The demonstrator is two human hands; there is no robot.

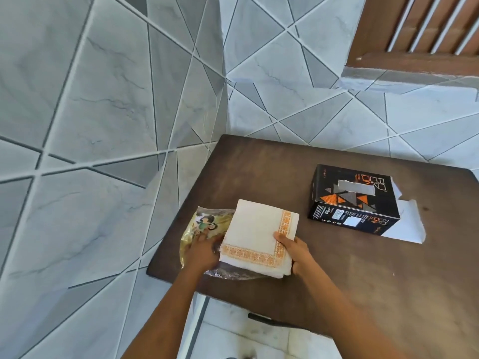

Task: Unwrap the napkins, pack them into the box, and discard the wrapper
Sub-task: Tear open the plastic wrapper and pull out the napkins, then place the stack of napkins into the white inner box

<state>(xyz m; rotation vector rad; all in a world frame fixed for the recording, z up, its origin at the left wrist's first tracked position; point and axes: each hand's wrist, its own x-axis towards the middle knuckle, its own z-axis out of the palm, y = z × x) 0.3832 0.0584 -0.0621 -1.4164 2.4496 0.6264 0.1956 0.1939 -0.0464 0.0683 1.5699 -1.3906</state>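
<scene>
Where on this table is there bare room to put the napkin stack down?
The table is bare behind the napkin stack, and in the wide near-right stretch before the black box. It is crowded at the near-left corner, where the left hand presses the wrapper and the right hand grips the stack.

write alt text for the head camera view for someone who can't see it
A person's right hand grips a stack of white napkins with orange borders, while the left hand holds the crumpled plastic wrapper beside and under it, at a dark wooden table's corner. A black tissue box with one end flap open sits farther right, apart from both hands.
</scene>
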